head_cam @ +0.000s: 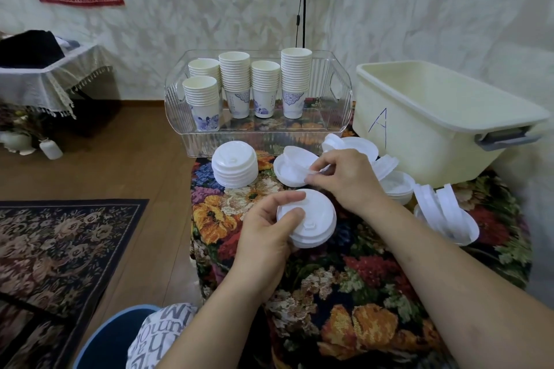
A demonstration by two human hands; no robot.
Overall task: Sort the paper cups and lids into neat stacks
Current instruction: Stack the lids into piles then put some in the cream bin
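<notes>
Five cup stacks (239, 84) are already sitting upright in the clear tray (335, 132) at the back, so I'm calling cups done and working lids only. I'm holding a short nested lid stack (308, 222) in my left hand (266, 231), thumb over the top, fingers curled under the rim. My right hand (347, 180) is pinching the edge of an upturned loose lid (287, 169) just ahead of it; fingertips closed on the rim.

Handling guess: thin moulded plastic, near weightless, flexing easily, slick on slick. Gripping at the rim, not the dome. Squeezing hard will likely bow it and stop it seating on the stack.

A finished lid pile (235, 165) is standing on the floral cloth (344, 293), left of my right hand, just in front of the tray. More unsorted lids (443, 213) are lying tumbled on edge to the right, some leaning against the cream bin marked A (419, 129).

Obstacles: the finished pile is close to my reach path and looking easy to knock. The bin is crowding the right side. The tray wall is close behind the loose lids.
</notes>
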